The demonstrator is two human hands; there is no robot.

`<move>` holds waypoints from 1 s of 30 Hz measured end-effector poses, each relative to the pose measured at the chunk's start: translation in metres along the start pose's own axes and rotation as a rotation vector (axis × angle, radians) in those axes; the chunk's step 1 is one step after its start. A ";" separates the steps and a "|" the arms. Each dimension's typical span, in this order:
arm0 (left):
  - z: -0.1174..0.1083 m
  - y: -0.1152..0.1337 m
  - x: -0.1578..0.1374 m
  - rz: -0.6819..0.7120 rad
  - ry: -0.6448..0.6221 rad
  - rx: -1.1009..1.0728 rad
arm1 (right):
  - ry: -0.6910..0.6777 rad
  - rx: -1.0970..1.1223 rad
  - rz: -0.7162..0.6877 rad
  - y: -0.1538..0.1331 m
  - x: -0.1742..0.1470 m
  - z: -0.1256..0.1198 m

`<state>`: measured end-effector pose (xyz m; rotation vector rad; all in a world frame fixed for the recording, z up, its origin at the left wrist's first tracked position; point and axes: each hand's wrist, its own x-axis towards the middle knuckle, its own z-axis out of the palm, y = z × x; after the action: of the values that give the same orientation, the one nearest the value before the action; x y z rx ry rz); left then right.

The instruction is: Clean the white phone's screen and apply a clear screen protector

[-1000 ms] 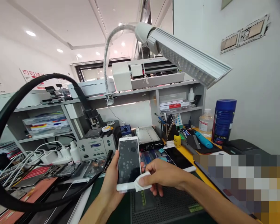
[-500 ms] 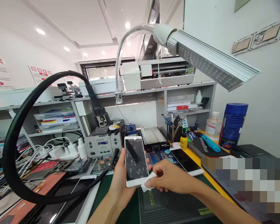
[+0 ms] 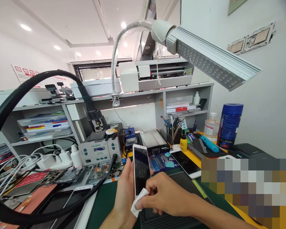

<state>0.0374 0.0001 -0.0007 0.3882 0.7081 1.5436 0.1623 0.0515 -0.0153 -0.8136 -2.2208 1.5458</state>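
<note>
A white smartphone (image 3: 141, 168) with a dark, smudged screen stands tilted in my left hand (image 3: 123, 190). The left fingers and palm wrap round its sides from behind. My right hand (image 3: 169, 197) pinches a folded white wipe (image 3: 140, 199) between thumb and fingers, and the wipe touches the phone's lower end. Part of the lower screen is hidden behind the right hand. Under both hands lies a black perforated mat (image 3: 181, 219). A second white phone (image 3: 186, 163) lies screen up to the right.
A grey hot-air station (image 3: 100, 151) stands at back left, its black hose (image 3: 26, 216) looping across the left side. Other phones (image 3: 69, 203) lie at left. A yellow bottle (image 3: 183, 143) and a tool holder (image 3: 177, 132) stand at back right. An LED lamp (image 3: 212, 58) hangs overhead.
The held phone has turned and now shows more edge-on. My right hand has moved the wipe left and down along the phone's lower end. The camera view has shifted right.
</note>
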 end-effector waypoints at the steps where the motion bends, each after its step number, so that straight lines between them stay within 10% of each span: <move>1: 0.000 0.000 -0.001 -0.001 -0.019 -0.007 | -0.022 0.039 0.008 0.001 0.000 0.001; 16: -0.001 -0.015 0.002 0.002 -0.241 0.324 | 0.114 0.466 0.004 -0.005 0.010 -0.025; 30: -0.038 -0.022 0.025 0.120 -0.069 0.603 | 0.195 0.862 -0.031 0.000 0.015 -0.047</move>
<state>0.0274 0.0165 -0.0473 0.9409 1.1089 1.3958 0.1761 0.0955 0.0010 -0.6007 -1.2107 2.0352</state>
